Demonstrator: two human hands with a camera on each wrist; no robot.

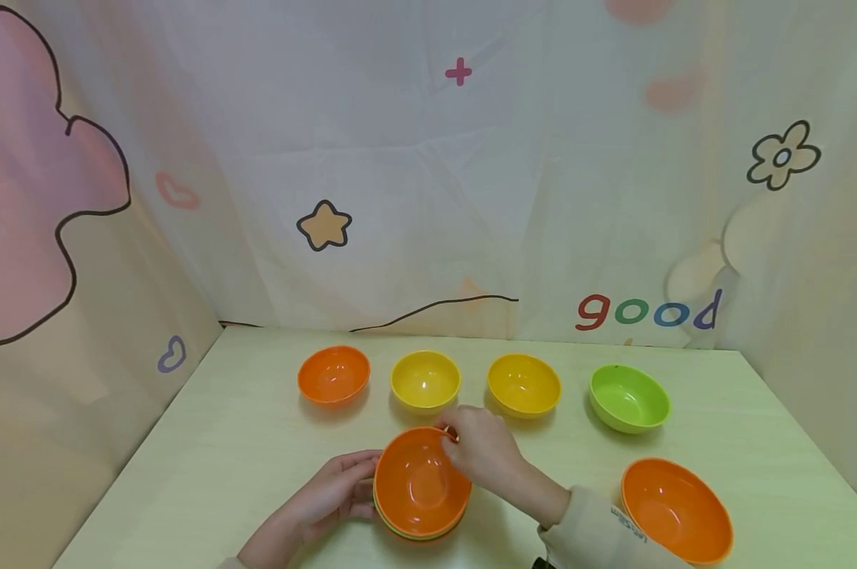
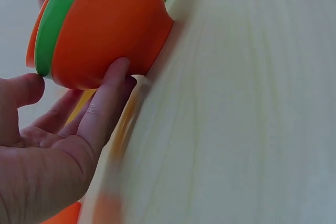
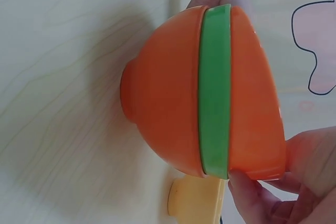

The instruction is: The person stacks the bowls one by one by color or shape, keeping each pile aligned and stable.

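A stack of bowls stands in front of me. At its bottom is an orange bowl (image 3: pixel 168 93), with a green bowl (image 3: pixel 215 93) inside it and another orange bowl (image 1: pixel 424 482) on top. The top bowl is tilted, its edge raised on the right hand's side. My right hand (image 1: pixel 481 446) pinches that raised rim between thumb and fingers. On the other side, my left hand (image 1: pixel 336 494) holds the stack, its thumb at the green rim and its fingers against the lower orange bowl's side.
Behind the stack, a row runs from an orange bowl (image 1: pixel 334 377) through a yellow bowl (image 1: pixel 426 382) and a second yellow bowl (image 1: pixel 524 386) to a green bowl (image 1: pixel 630 399). Another orange bowl (image 1: pixel 675 511) sits beside the right sleeve. A printed curtain (image 1: pixel 414 174) borders the table (image 1: pixel 208 442).
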